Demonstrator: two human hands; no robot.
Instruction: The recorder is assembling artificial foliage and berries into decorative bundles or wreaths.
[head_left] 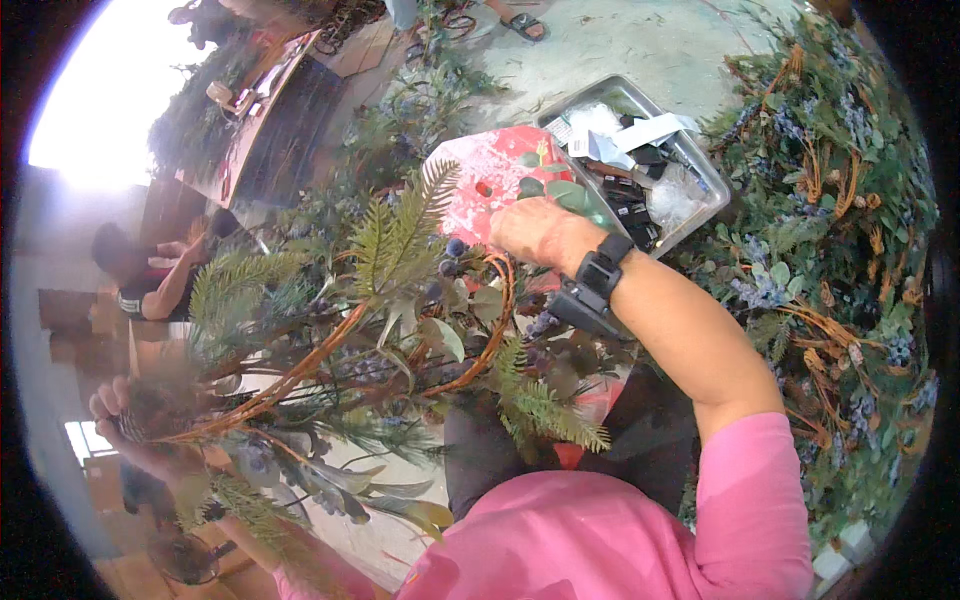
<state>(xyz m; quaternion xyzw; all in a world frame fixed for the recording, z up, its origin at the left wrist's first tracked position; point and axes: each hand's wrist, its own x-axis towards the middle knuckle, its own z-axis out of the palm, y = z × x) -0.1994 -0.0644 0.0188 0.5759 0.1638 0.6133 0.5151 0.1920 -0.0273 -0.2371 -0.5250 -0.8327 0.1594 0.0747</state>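
Note:
An artificial wreath point(300, 372) of brown vine stems, fern-like fronds, green leaves and blue berries spans the space before me, above my lap. At the far left my left hand point(125, 412) is wrapped round the stems at its end. My right hand point(545, 235) is closed, its fingertips turned away, above the wreath's right side. Round green leaves point(568, 192) stick out just beyond those fingers; what they pinch is hidden. Under and beyond this hand lies a red surface with a white pattern point(490, 165).
A grey plastic bin point(690, 235) holding dark packets, clear bags and papers stands beyond my right hand. Piled greenery point(830, 250) fills the right side, with more greenery point(400, 125) farther off. A person point(165, 265) sits at the left, near a long table point(262, 115).

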